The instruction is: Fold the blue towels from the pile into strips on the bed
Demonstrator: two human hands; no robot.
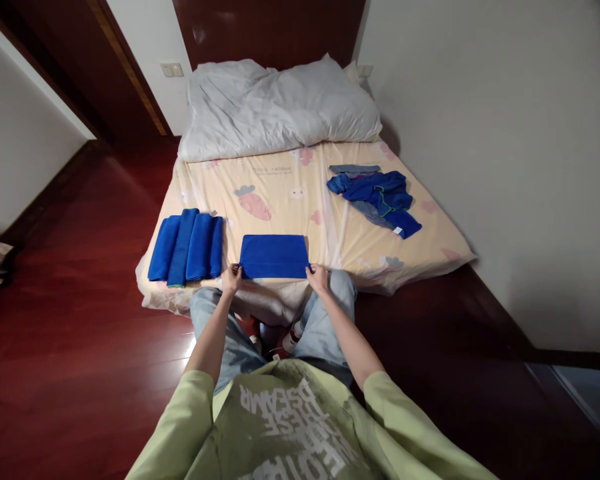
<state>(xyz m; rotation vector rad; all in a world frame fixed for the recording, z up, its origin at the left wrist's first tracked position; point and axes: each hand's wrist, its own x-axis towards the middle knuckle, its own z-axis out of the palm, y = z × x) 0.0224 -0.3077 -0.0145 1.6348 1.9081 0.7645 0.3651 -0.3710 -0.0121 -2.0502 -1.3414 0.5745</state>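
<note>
Head view, from the left: four blue cloth bundles (199, 250) lie side by side on the carrot-print sheet (280, 203), near the left hand (231, 279), whose thumb and fingers pinch the near left corner of a flat blue cloth (274, 256). That cloth lies as a rectangle at the sheet's near edge, between the hands, and the right hand (318, 277) pinches its near right corner. Farther right and deeper in, a crumpled heap of blue and grey cloths (380, 193) lies well apart from both hands.
</note>
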